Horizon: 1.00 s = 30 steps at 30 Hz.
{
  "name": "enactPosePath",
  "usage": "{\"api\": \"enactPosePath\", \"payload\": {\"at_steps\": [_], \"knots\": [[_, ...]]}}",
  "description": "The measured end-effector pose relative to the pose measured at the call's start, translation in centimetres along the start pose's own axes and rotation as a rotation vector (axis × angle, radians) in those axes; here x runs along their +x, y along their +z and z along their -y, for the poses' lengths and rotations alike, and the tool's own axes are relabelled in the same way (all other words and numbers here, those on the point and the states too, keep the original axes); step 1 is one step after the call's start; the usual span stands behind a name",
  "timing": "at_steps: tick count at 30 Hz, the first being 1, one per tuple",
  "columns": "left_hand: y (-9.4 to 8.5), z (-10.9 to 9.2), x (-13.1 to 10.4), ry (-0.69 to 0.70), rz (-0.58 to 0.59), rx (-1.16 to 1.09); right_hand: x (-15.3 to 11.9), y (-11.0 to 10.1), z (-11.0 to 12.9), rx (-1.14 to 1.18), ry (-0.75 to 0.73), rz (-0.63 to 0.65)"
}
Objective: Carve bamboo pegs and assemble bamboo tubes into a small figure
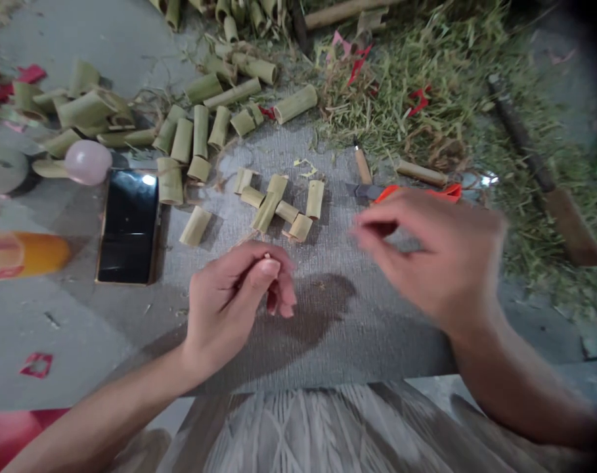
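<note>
— While the left hand hovers over the middle of the grey mat, what is in it?
— Its fingers are curled in, pinching a thin sliver whose tip shows above the thumb.
— And the right hand?
— Blurred, raised near the mat's right edge, thumb and forefinger drawn close; I cannot tell whether they grip anything.
— What lies nearby?
— A small heap of cut bamboo pieces just beyond the left hand, an orange-handled knife behind the right hand, and a phone by the mat's left edge.
— Further off?
— More bamboo tubes and a pile of shavings at the far side.
</note>
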<state>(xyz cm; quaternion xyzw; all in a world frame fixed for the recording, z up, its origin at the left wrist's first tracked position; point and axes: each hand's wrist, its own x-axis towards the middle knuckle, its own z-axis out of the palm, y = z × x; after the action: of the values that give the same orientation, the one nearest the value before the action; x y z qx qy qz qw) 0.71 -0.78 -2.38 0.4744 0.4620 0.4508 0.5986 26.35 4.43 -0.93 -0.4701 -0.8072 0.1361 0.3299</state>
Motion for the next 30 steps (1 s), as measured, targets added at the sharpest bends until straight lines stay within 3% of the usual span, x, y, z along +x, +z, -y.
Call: {"api": "enactPosePath", "payload": {"at_steps": [2, 4, 7, 11, 22, 26, 30], "knots": [[0.0, 0.0, 0.3, -0.052, -0.003, -0.01, 0.3, -0.8, -2.2, -0.231, 0.041, -0.063], [-0.1, 0.2, 0.6, -0.09, 0.011, -0.017, 0.3, -0.8, -4.0, -0.363, 0.055, 0.022], [-0.3, 0.4, 0.8, -0.138, 0.037, -0.069, 0.0, -0.3, -5.8, -0.391, 0.077, 0.065], [-0.3, 0.2, 0.5, -0.181, 0.036, -0.143, 0.1, 0.1, -6.1, -0.369, 0.08, 0.162], [0.5, -1.1, 0.0, -0.13, 0.061, -0.075, -0.2, -0.7, -0.3, -0.12, -0.051, 0.108], [0.6, -1.2, 0.1, -0.073, 0.056, 0.029, -0.5, 0.0, 1.8, 0.003, -0.122, 0.237], [0.6, -1.2, 0.0, -0.029, 0.059, 0.11, -0.6, 0.6, 3.3, -0.02, -0.145, 0.303]]}}
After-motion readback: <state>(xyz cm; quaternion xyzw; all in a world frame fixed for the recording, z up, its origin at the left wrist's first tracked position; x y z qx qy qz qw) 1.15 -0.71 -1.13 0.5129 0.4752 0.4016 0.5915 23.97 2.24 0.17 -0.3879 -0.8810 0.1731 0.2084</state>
